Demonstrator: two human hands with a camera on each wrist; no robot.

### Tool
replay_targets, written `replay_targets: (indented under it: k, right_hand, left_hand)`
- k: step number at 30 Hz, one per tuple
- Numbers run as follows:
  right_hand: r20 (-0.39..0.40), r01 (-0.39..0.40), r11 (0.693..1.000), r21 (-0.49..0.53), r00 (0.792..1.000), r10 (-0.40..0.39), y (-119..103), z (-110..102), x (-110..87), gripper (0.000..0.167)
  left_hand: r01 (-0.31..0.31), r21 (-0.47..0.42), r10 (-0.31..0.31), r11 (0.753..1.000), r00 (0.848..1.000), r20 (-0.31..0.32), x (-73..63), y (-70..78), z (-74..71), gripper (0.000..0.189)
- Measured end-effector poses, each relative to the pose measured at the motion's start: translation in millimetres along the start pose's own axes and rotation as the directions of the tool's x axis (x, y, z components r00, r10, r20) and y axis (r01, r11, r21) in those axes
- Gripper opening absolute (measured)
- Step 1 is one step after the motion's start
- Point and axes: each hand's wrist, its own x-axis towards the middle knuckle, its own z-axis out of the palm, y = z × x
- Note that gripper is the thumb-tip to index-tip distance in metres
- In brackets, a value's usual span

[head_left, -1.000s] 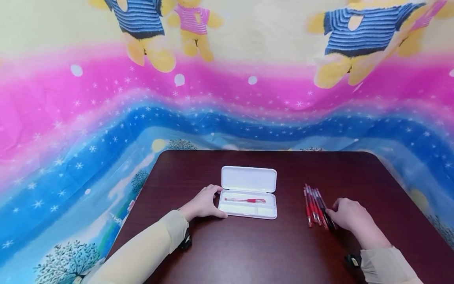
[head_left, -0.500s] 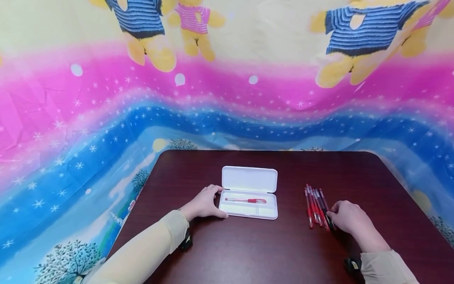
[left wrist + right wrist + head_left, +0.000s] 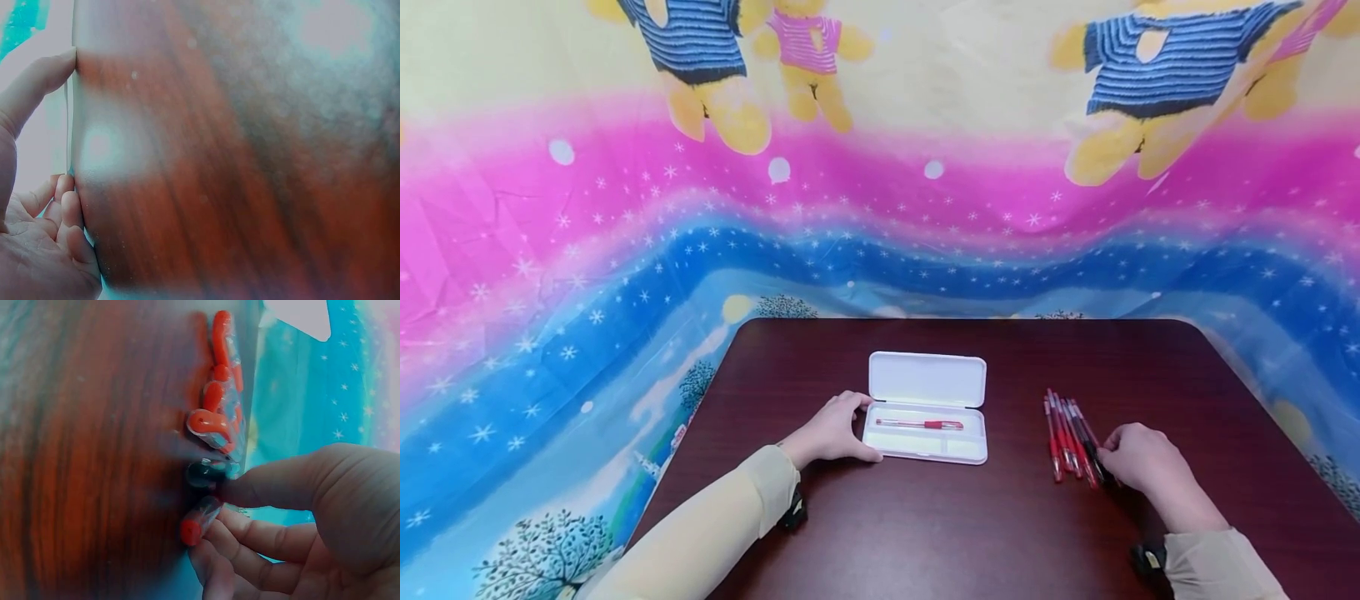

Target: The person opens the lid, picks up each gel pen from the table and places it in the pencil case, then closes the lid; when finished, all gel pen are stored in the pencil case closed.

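A white pencil case [image 3: 925,454] lies with its lid [image 3: 927,379] raised on the table, and a red pen [image 3: 919,424] rests inside it. My left hand [image 3: 830,429] holds the case at its left end, thumb at the front corner and fingers at the back corner. To the right lies a bunch of several red and black pens [image 3: 1060,433]. At its right side my right hand [image 3: 1144,457] pinches another red pen [image 3: 199,522] between thumb and fingers. A black pen [image 3: 205,474] sits close beside the thumb in the right wrist view.
The dark wooden table [image 3: 940,525] has rounded far corners. A printed cloth [image 3: 880,208] with bears and snowflakes hangs behind it and along both sides. Black wrist straps [image 3: 792,510] show at the sleeves.
My right hand has shifted slightly right, and the red pen in its fingers now angles away from the bunch. The left hand and pencil case stay where they were.
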Motion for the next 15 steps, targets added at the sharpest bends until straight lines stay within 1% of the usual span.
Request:
replay_targets:
  k: [6,10,12,13,15]
  right_hand:
    - [-0.019,0.0,0.999,-0.05,1.0,-0.001,0.8,-1.5,2.9,0.025]
    - [-0.076,0.033,0.997,-0.063,0.996,-0.038,-1.8,-8.0,1.7,0.024]
    - [-0.136,0.072,0.995,-0.07,0.987,-0.081,-8.4,-11.1,-0.5,0.024]
    - [-0.172,0.099,0.992,-0.078,0.979,-0.111,-14.0,-12.5,-1.7,0.024]
    - [-0.25,0.172,0.98,-0.1,0.949,-0.192,-28.8,-12.4,-4.1,0.024]
  left_hand:
    - [-0.002,0.002,0.002,1.0,1.0,-0.002,0.3,0.6,0.6,0.096]
    - [-0.003,0.004,0.003,1.0,1.0,-0.002,0.4,1.7,0.5,0.096]
    - [0.0,0.005,0.0,1.0,1.0,-0.002,0.1,2.0,0.3,0.095]
    - [0.001,0.003,-0.001,1.0,1.0,-0.002,0.0,2.2,-0.1,0.095]
    - [0.004,0.0,-0.004,1.0,1.0,-0.004,0.3,1.8,-0.5,0.096]
